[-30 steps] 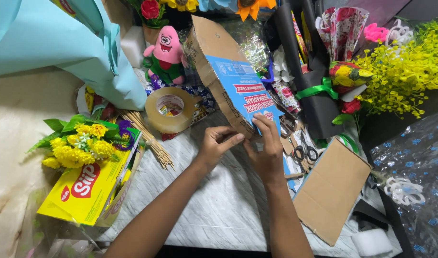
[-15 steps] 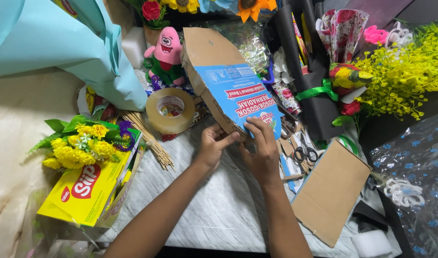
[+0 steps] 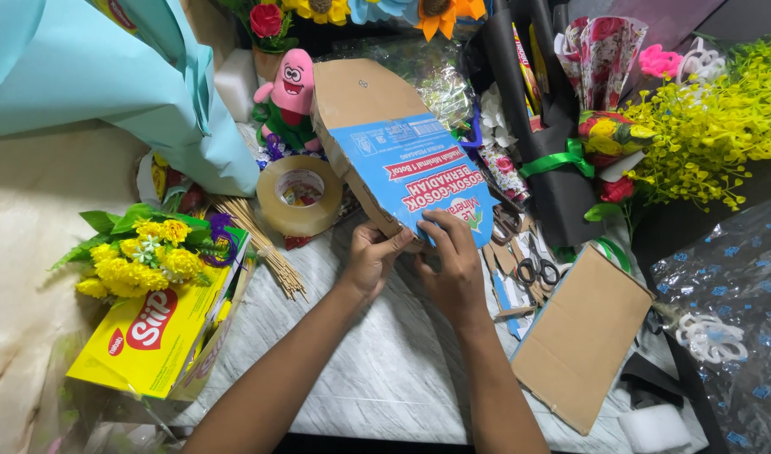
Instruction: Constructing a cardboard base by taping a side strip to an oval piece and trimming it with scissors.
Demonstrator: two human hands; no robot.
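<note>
Both hands grip the near end of a flattened cardboard box piece [image 3: 394, 151], brown with a blue printed panel. Left hand [image 3: 373, 256] curls its fingers around the lower left edge, thumb on top; right hand [image 3: 454, 261] presses its fingers onto the blue panel beside it. Its long axis runs diagonally, from the hands up and away to the left, its brown rounded end pointing toward a pink plush toy [image 3: 293, 84]. A roll of brown tape [image 3: 299, 195] lies just left of the box on the marbled table [image 3: 377, 370], and scissors [image 3: 532, 265] lie to the right.
</note>
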